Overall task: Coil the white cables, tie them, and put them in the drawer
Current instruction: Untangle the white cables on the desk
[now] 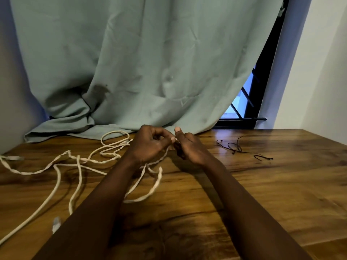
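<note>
Two hands are meeting over the brown wooden table (pixel 262 194), both pinching one short stretch of the white twisted cable (pixel 78 162). The left hand (pixel 150 145) is curling thumb and forefinger round it. The right hand (pixel 189 147), just beside the left hand, is gripping the same strand, thumb sticking up. The slack is trailing uncoiled, mostly leftward from the left hand and toward the person. The left hand is nearer, so it is likely gathering loops. Thin black ties (pixel 238 148) are lying well right of the left hand.

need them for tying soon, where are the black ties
In the head view the black ties lie on the table, just right of the right hand.
</note>
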